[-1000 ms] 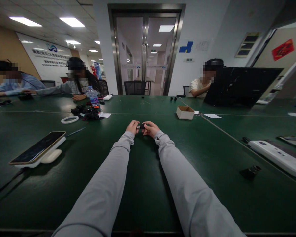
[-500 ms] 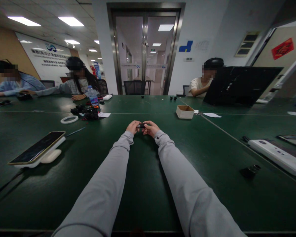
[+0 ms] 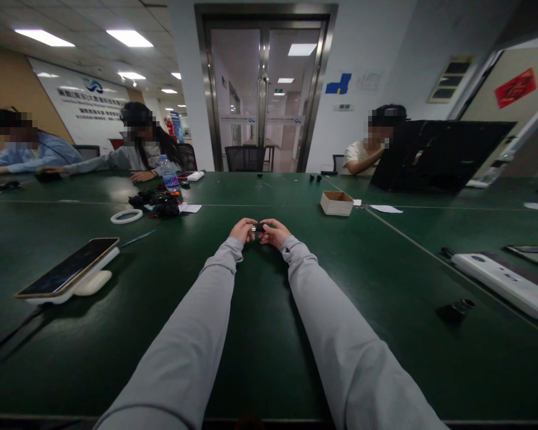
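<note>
A small dark part [image 3: 259, 227] with a pale metallic end — too small for finer detail — is held above the green table [image 3: 260, 334], pinched between the left hand [image 3: 242, 230] and the right hand [image 3: 274, 232], both closed on it at the fingertips.

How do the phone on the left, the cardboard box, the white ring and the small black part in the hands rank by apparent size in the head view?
1. phone, though nearest the camera
2. cardboard box and white ring, alike
3. small black part
</note>
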A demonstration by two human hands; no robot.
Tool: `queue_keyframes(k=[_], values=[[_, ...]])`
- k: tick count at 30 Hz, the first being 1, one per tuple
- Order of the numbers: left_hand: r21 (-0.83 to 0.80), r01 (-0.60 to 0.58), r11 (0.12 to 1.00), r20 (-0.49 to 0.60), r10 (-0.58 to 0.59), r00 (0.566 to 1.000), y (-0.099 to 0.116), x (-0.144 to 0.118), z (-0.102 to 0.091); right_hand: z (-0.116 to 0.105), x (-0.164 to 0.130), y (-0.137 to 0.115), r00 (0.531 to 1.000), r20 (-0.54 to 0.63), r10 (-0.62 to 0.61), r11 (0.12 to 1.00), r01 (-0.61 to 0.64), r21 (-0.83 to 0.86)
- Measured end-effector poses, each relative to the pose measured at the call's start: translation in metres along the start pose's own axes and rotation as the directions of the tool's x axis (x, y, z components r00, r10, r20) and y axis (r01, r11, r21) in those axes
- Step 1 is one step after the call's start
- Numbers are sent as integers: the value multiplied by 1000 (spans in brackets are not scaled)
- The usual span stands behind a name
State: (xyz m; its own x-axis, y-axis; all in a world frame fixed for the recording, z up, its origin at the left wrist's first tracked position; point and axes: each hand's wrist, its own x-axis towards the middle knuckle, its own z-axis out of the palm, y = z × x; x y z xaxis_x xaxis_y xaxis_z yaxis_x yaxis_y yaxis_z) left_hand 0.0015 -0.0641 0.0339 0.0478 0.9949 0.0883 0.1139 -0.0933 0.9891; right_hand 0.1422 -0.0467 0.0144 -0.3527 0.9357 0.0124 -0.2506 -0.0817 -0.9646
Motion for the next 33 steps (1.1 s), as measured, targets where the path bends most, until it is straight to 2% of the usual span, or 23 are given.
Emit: queue_keyframes(k=[13,19,22,24,26,29,31,32,33], values=[[-68,29,997,21,-28,999,4,-3,1,3,-3,-3,1000,-13,13,1000,-13,4],[-121,-137,983,-87,127,988,11,-5,10,14,-8,-16,996,-66,62,998,-60,30],[-66,-249,966,-168,235,957,22,-20,9,27,-22,-22,1000,-7,7,1000,-6,9],[0,-290,957,-165,286,944,29,-40,4,38,-41,-21,998,53,-43,998,45,-41],[51,-272,961,-61,275,959,35,-67,-6,48,-70,-18,990,137,-34,990,52,-130],[173,-168,971,150,143,978,42,-112,-36,57,-129,-24,958,280,60,920,55,-388],[241,-42,970,163,3,987,47,-140,-68,52,-173,-42,946,313,90,788,124,-603],[266,25,964,131,-62,989,48,-153,-88,45,-195,-54,951,301,73,706,164,-689],[289,82,954,76,-108,991,47,-166,-111,35,-217,-68,969,247,1,623,192,-758]])
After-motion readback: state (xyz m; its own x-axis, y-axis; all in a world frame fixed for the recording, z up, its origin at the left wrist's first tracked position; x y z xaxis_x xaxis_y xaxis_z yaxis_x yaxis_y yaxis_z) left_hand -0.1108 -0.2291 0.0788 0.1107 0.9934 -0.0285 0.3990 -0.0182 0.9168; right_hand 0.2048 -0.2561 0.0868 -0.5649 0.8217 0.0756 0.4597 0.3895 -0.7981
